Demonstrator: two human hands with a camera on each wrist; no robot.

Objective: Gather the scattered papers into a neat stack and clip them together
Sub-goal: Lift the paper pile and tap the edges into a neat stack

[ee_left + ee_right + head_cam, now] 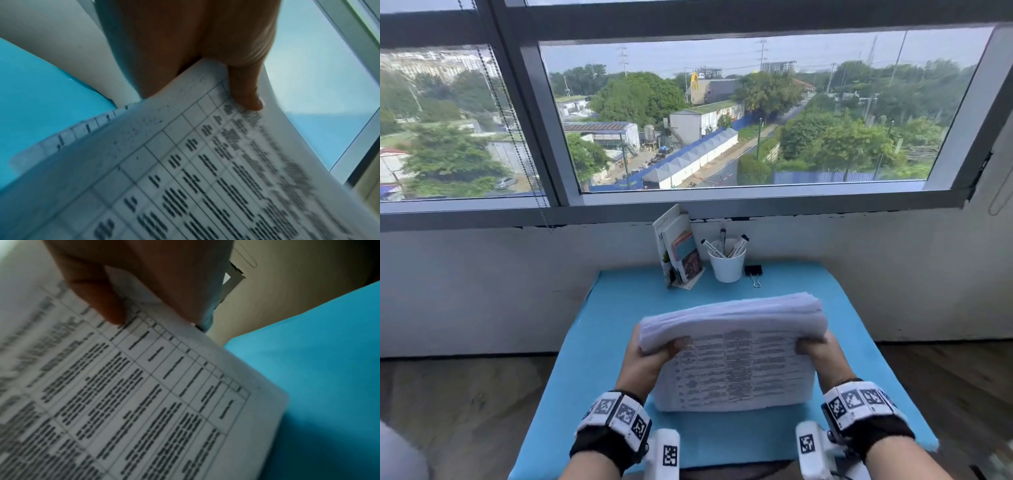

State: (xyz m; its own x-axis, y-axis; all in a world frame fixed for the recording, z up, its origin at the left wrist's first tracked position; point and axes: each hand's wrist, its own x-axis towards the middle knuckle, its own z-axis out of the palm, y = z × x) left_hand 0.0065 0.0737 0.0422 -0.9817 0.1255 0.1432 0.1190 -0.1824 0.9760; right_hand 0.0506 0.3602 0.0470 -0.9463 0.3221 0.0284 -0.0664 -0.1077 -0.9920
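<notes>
A thick stack of printed papers (736, 370) stands on its lower edge on the blue table (619, 308), its top curling away from me. My left hand (654, 353) grips the stack's left side, thumb on the printed face (248, 97). My right hand (815, 349) grips the right side the same way, thumb pressing the front sheet (102, 305). The papers (205, 178) fill the left wrist view, and the papers (144, 394) fill most of the right wrist view too. A black binder clip (753, 270) lies at the back of the table, right of the cup, apart from both hands.
A white cup (727, 265) holding markers stands at the back centre. Left of it a small stand (681, 253) holds booklets and cards. Behind runs a white wall under a large window (722, 113). Wooden floor shows on both sides of the table.
</notes>
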